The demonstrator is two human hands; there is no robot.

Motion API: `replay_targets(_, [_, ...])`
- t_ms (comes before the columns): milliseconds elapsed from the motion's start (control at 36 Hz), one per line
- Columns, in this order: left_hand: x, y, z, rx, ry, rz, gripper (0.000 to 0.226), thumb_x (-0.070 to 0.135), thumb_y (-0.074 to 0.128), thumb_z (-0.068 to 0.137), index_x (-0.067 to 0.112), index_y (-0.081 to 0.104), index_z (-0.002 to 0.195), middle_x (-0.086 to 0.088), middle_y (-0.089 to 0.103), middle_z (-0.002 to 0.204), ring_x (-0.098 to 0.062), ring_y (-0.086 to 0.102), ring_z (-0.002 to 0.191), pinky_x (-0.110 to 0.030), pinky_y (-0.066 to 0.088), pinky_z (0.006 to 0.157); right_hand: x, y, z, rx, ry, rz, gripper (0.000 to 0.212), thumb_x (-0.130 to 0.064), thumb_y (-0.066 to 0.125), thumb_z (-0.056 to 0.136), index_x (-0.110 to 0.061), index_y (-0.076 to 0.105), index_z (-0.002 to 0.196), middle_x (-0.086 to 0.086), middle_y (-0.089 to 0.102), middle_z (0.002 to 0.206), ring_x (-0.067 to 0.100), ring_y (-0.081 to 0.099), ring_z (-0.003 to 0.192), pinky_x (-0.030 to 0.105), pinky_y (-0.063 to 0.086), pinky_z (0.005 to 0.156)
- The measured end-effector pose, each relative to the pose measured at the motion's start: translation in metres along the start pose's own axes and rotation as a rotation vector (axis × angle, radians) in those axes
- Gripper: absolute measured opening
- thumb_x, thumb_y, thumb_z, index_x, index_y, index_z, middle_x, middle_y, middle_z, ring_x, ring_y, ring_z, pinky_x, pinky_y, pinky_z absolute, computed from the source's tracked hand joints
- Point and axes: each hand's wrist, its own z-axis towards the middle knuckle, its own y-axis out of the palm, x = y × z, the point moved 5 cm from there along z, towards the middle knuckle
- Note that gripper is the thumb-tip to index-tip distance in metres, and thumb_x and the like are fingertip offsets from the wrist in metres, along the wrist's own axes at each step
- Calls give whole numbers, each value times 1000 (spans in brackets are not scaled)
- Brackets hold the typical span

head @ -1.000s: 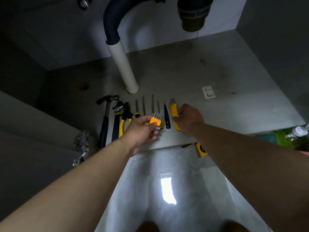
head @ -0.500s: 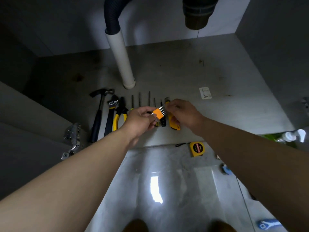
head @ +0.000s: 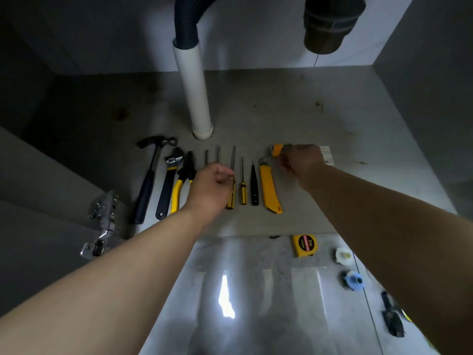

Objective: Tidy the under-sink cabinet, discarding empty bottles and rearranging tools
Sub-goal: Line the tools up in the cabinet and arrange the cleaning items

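Your right hand [head: 302,160] is clenched on the hex key set [head: 277,149]. It pinches the metal keys so that the orange holder sticks out at the hand's 9 o'clock, low over the cabinet floor [head: 281,106]. Whether the set touches that floor cannot be told. Your left hand [head: 211,187] is released, fingers loosely curled with nothing seen in them, and it hovers over the handles in the middle of the tool row.

At the left hand's 9 o'clock lie the pliers [head: 183,180] with yellow grips, just beside the hand, then the adjustable wrench [head: 170,180] and the hammer [head: 151,175] at the row's end. At its 12 o'clock two thin shafts [head: 218,153] poke out from under the hand. At its 3 o'clock come the long screwdriver [head: 233,157], the short screwdriver [head: 243,190], the black tester pen [head: 254,187] and the yellow utility knife [head: 270,190], whose blade end lies near the hex key set, at that set's 7 o'clock. All lie parallel, heads toward the back wall.

Farther off at the left hand's 12 o'clock the white pipe [head: 194,90] stands upright on the cabinet floor, with a dark ribbed hose [head: 186,19] in its top. A label [head: 328,156] lies at the right hand's 3 o'clock. A metal hinge [head: 102,221] sits at the left hand's 8 o'clock. Past the cabinet's front edge, at the right hand's 6 o'clock, a yellow tape measure [head: 304,245] lies on the tiled floor [head: 256,290].
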Motion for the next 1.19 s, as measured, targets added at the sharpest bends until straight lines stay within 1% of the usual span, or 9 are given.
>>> replay_targets(139, [-8, 1, 3, 8, 35, 63, 20, 6, 51, 100, 21, 65, 103, 1, 67, 91, -23, 68, 97, -31, 51, 76, -10, 15, 13, -22, 14, 14, 27, -9, 61, 94, -9, 60, 66, 19, 68, 87, 31, 67, 80, 40, 60, 74])
replay_targets(250, [-8, 11, 2, -37, 59, 105, 23, 4, 49, 99, 16, 66, 108, -5, 69, 100, -23, 67, 98, -27, 47, 72, -12, 24, 14, -122, -15, 46, 25, 2, 56, 94, -14, 52, 74, 8, 60, 88, 14, 60, 67, 17, 56, 53])
replay_targets(417, [-3, 24, 1, -75, 111, 142, 23, 5, 50, 99, 23, 64, 106, -2, 68, 103, -17, 64, 97, -26, 48, 75, -3, 22, 10, -155, -62, 41, 16, -5, 56, 93, -13, 59, 80, 16, 65, 105, 27, 65, 96, 44, 56, 96])
replay_targets(528, [0, 34, 0, -69, 127, 167, 26, 5, 50, 96, 23, 65, 105, 3, 67, 100, -10, 62, 91, -23, 47, 71, 7, 12, -9, -163, -54, 208, 19, 6, 59, 87, -9, 67, 78, 29, 70, 105, 33, 67, 90, 49, 56, 91])
replay_targets(611, [6, 43, -2, -101, 167, 204, 26, 6, 51, 95, 26, 65, 103, 5, 66, 95, -10, 62, 85, -21, 45, 63, 8, -3, -28, -160, -123, 176, 22, 3, 55, 88, -11, 67, 76, 25, 65, 85, 30, 60, 78, 42, 51, 69])
replay_targets(778, [21, 66, -14, -165, 306, 324, 24, 5, 51, 92, 19, 67, 103, -1, 70, 95, -19, 65, 89, -33, 53, 80, 28, -35, -75, -564, -50, -161, 24, -21, 58, 96, -3, 74, 99, 10, 71, 80, 21, 67, 67, 28, 52, 62])
replay_targets(917, [20, 86, -34, -307, 388, 394, 22, 5, 53, 94, 17, 68, 103, 1, 65, 88, -14, 57, 74, -25, 44, 68, 73, -55, -114, -850, 42, -591, 24, -28, 62, 95, -9, 76, 98, 8, 77, 89, 23, 73, 77, 33, 58, 76])
replay_targets(1028, [18, 86, -46, -394, 428, 477, 21, 9, 51, 98, 21, 68, 102, 2, 62, 91, -13, 54, 74, -28, 47, 71, 116, -64, -128, -827, -99, -937, 24, -20, 67, 91, -11, 70, 114, 14, 70, 107, 32, 72, 95, 38, 58, 84])
replay_targets(1194, [5, 72, -51, -455, 501, 702, 23, 15, 47, 101, 24, 67, 109, 1, 65, 117, -19, 61, 106, -35, 53, 89, 154, -67, -117, -603, -461, -1468, 82, -26, 65, 86, -34, 18, 154, 8, 8, 161, 36, 58, 113, 41, 53, 84])
